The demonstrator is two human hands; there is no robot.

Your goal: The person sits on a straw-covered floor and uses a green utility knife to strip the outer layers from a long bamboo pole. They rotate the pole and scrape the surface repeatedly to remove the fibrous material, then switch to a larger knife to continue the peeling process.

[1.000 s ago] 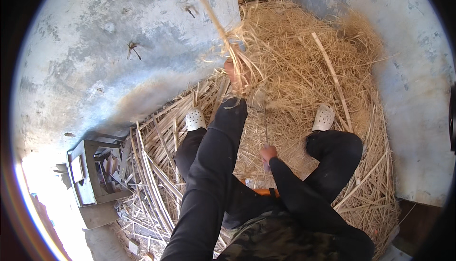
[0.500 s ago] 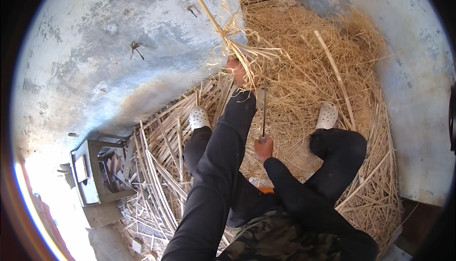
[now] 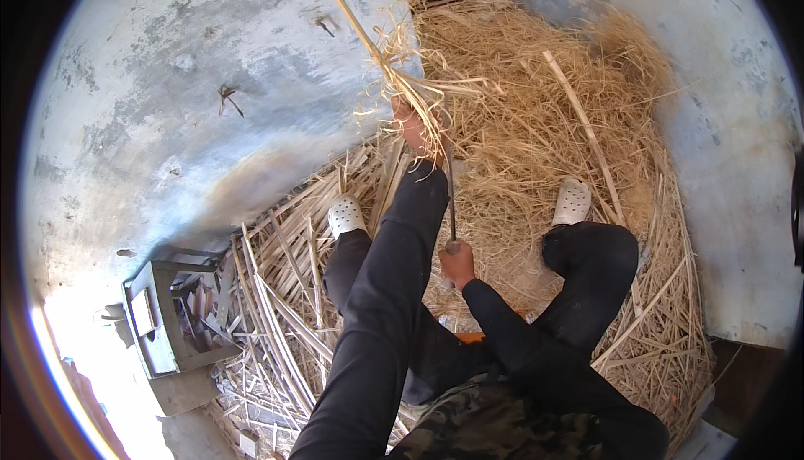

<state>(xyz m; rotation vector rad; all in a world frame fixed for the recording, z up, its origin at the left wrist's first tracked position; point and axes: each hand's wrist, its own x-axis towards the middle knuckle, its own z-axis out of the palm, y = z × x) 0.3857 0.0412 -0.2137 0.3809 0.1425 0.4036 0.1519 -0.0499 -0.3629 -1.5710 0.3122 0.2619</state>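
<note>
My left hand [image 3: 410, 126] is stretched forward, closed around a long pale dry stalk [image 3: 350, 20]. Frayed, curling strips [image 3: 412, 90] spread from the stalk's near part and hide most of the fingers. Lower and to the right, my right hand [image 3: 457, 267] grips the short handle of a long, thin, dark tool [image 3: 452, 204], possibly a narrow blade. It points away from me, and its far part passes close beside my left wrist; whether they touch I cannot tell.
Heaped straw-like shavings [image 3: 536, 100] fill the corner between two worn walls, with a long loose strip [image 3: 586, 129] on top. Split stalks [image 3: 272, 292] lie at left beside a wooden frame [image 3: 180, 313]. White perforated clogs [image 3: 345, 215] are on my feet.
My right hand and the thin tool have shifted slightly left, bringing the tool closer to my left wrist. The left hand still holds the stalk. The whole view has moved a little.
</note>
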